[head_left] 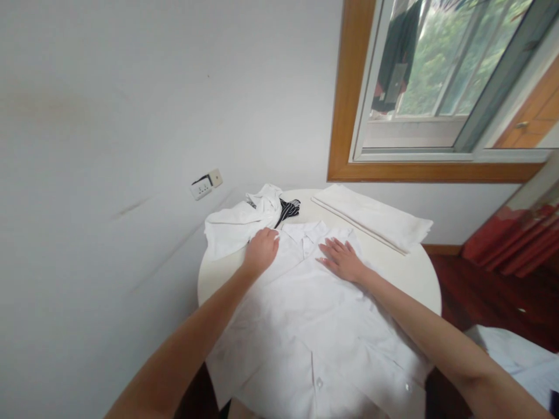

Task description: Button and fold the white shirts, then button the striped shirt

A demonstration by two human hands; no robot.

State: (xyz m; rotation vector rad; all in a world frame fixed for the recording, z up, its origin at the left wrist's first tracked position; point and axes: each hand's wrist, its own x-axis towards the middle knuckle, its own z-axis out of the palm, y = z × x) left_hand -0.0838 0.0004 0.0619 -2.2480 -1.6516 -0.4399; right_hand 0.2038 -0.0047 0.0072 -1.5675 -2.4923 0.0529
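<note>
Shirt lies spread front-up across the round table, collar at the far end under your fingertips, hem hanging over the near edge toward you; by the look of it, it is laid out and being smoothed, with no fold made yet, so sleeves, sides and body all seem left to do. Your left hand rests on the shoulder of the shirt just left of the collar, fingers curled loosely together, knuckles up, pinching nothing that you can see; your right hand lies flat, fingers spread, palm pressed on the cloth just right of the collar. Beyond your left hand, touching its fingertips, sits a crumpled white garment with a black striped piece tucked behind it; beyond your right hand, apart from it, a folded white cloth lies at the far rim. Further out to the left, a wall socket; to the right, a wood-framed window.
</note>
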